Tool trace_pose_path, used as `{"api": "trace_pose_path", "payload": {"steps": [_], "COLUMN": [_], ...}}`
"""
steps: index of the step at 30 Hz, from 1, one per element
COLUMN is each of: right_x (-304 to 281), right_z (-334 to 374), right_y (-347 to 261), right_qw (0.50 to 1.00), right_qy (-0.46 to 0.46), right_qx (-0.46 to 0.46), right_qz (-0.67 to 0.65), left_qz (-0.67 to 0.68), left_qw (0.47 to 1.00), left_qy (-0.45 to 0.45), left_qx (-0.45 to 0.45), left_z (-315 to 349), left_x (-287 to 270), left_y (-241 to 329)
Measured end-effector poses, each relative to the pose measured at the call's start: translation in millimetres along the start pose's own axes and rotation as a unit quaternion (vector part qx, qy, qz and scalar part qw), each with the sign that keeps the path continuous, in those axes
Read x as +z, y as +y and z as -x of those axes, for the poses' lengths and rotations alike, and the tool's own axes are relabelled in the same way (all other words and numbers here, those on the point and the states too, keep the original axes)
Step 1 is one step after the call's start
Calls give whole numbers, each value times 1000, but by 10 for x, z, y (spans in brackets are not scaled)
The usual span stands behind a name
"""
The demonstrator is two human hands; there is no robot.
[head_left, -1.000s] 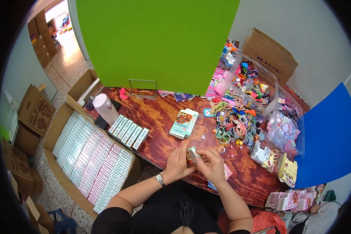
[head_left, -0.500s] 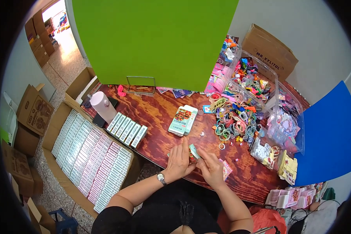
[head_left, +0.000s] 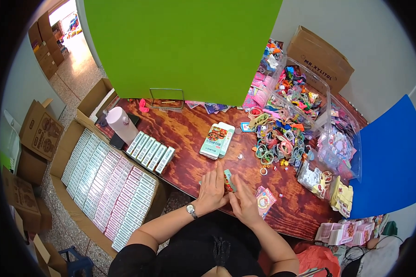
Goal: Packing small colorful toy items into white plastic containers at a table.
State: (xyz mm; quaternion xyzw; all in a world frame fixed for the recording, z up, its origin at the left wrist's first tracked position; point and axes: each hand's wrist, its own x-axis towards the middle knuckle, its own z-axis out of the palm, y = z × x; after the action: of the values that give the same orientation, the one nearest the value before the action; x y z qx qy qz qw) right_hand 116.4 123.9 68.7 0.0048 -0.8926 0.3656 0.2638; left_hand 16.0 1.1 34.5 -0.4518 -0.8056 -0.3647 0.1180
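My left hand (head_left: 211, 190) lies over a small green folding carton (head_left: 229, 180) with a picture on its face, at the table's near edge. The fingers are long and close together, and most of the carton is hidden under them. At the carton's right end my right hand (head_left: 245, 204) closes in, fingertips against its edge. Just beyond the hands lies a stack of flat green cartons (head_left: 216, 142). Beside my right hand rest pink printed cards (head_left: 265, 201). A small clear ring-like trinket (head_left: 240, 156) sits beyond the fingers.
Several filled cartons (head_left: 150, 152) stand in a row at the table's left, near a pink bottle (head_left: 121, 124). A large box (head_left: 58, 177) packed with cartons is below. Right: heaped hair ties (head_left: 282, 143), a clear bin (head_left: 329, 111), a blue panel (head_left: 388, 161). A green panel (head_left: 180, 51) rises behind.
My right hand has shifted slightly left and down along the carton's end, its fingers more upright. More of the pink cards beside it now shows.
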Motion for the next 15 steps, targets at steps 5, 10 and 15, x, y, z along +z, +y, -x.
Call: {"api": "trace_pose_path", "payload": {"steps": [5, 10, 15], "right_x": [36, -9, -109], "right_z": [-85, -223, -149], "right_y": [42, 114, 578], "right_qw": [999, 998, 819], "right_qy": [-14, -24, 93], "right_qx": [-3, 45, 313], "right_qz": [36, -29, -472], "left_qz": [-27, -23, 112], "left_qw": [1000, 999, 986], "left_qy": [11, -31, 82], "left_qx": [10, -23, 96], "left_z": [-10, 16, -67], "left_x": [54, -55, -220], "left_y": [-40, -46, -168]}}
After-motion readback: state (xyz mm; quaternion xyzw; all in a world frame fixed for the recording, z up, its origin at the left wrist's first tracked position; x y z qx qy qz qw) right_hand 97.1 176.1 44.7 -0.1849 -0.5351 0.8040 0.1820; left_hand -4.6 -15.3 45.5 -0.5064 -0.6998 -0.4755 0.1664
